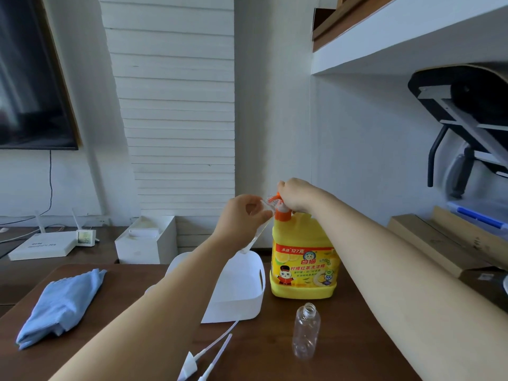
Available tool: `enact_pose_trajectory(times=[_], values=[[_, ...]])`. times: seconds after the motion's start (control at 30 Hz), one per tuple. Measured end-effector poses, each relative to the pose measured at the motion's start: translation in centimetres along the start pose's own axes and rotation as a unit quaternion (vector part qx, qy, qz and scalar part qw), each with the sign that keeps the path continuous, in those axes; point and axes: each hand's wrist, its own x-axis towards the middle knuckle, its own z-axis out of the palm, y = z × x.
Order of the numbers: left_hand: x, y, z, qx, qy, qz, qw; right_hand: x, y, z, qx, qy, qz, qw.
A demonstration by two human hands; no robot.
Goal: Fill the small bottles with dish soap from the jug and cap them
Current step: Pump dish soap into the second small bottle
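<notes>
A dark wooden tabletop (261,353) carries everything here. Toward its back stands a white basket (236,303), partly hidden behind the person's left forearm. Just to the right of it is the yellow jug (302,259) of dish soap, upright, label facing forward. A folded blue cloth (63,303) lies well apart at the left edge.

Both arms reach in over the tabletop to the top of the jug. The right hand (297,196) sits on the orange pump head (281,213), its grip closed over the top with the knuckles up. The left hand (242,218) pinches a small clear bottle (259,233) between thumb and fingers and holds it tilted in the air. The mouth is up at the pump's spout and the base hangs above the basket's back rim. Whether any soap is inside it I cannot tell — the plastic blurs against the wall.

A second clear bottle (306,331) stands upright and uncapped in front of the jug, near the right forearm. Two white pump caps (189,364) lie at the near edge — their long thin tubes point back toward the basket.
</notes>
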Motion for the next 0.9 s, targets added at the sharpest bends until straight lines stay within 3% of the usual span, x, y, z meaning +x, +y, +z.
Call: enact_pose_trajectory(times=[0.53, 0.9], values=[[-0.2, 0.1, 0.2, -0.020, 0.003, -0.007, 1.000, -0.2, 0.1, -0.8, -0.031, -0.019, -0.005, 0.999], [-0.3, -0.2, -0.1, -0.002, -0.006, -0.012, 1.000, 0.6, 0.1, 0.8, -0.021, 0.012, -0.004, 1.000]])
